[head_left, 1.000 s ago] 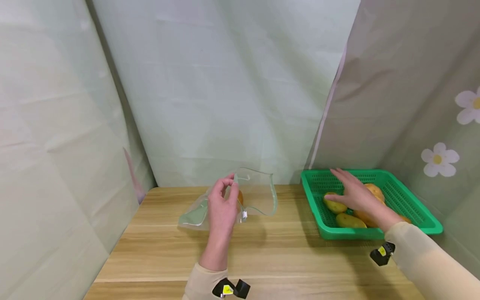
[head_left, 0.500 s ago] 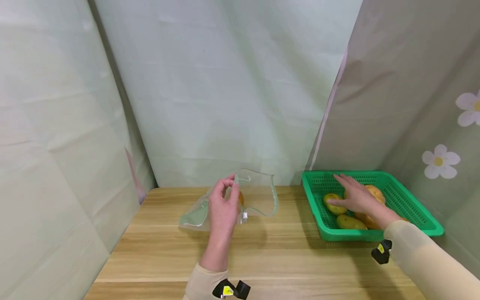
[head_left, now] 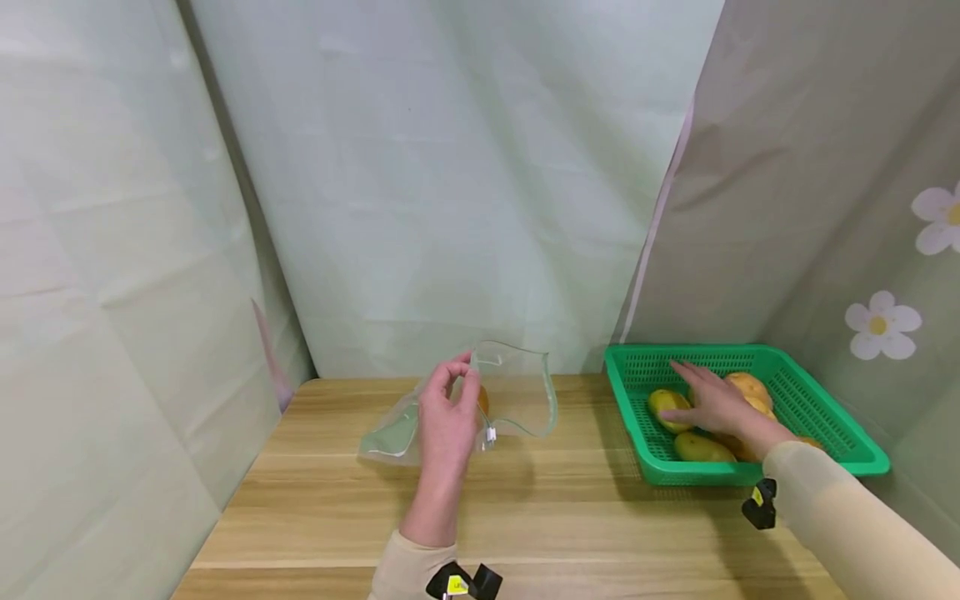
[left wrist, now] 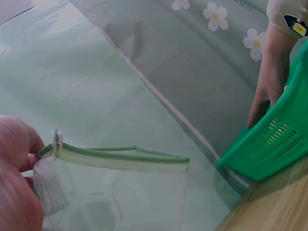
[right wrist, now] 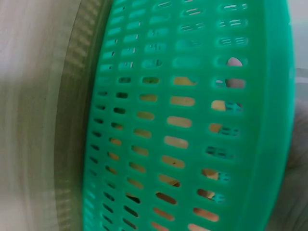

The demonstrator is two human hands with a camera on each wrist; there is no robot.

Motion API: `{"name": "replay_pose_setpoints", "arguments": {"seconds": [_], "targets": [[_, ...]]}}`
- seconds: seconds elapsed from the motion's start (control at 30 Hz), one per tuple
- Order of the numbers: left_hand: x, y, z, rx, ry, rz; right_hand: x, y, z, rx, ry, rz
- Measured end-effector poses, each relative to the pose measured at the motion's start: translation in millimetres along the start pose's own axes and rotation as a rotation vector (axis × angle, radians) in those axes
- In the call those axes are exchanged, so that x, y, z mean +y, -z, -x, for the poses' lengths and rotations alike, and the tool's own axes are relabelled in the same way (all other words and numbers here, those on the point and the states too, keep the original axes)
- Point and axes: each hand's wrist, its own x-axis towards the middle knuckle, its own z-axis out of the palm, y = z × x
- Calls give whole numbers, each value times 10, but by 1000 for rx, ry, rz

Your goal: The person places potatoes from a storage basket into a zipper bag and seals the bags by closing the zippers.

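Note:
My left hand (head_left: 447, 421) pinches the edge of a clear zip bag (head_left: 517, 392) with green trim, thumb and index finger at its mouth. In the left wrist view the bag's mouth gapes, with the zip slider (left wrist: 57, 138) beside my fingers. A round orange thing (head_left: 482, 400) shows through the plastic, partly behind my hand. My right hand (head_left: 716, 402) reaches into a green basket (head_left: 810, 404), fingers spread low over several yellowish oval potatoes or fruits (head_left: 701, 447). The hand and forearm hide some of them. In the right wrist view the basket's slotted wall (right wrist: 192, 57) covers most of the contents.
The basket stands at the right back of the wooden table (head_left: 585, 517), close to the curtains. A pale curtain (head_left: 480, 192) hangs behind the table, and a grey one with flowers (head_left: 882, 325) is on the right.
My right hand has sunk slightly lower into the basket, over the yellowish pieces. The left hand and the bag have stayed in place.

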Motion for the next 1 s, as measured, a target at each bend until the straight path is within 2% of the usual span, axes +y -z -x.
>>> {"name": "replay_pose_setpoints", "arguments": {"seconds": [0.23, 0.57, 0.7, 1.0], "targets": [[-10, 4, -5, -1, -18, 6, 91, -49, 27, 13, 1, 14], [4, 31, -3, 0, -20, 21, -206, 66, 130, -45, -67, 44], [11, 45, -1, 0, -23, 25, -226, 76, 127, -56, -76, 85], [5, 52, -10, -6, -21, 18, -203, 51, 107, -46, -78, 92]]}}
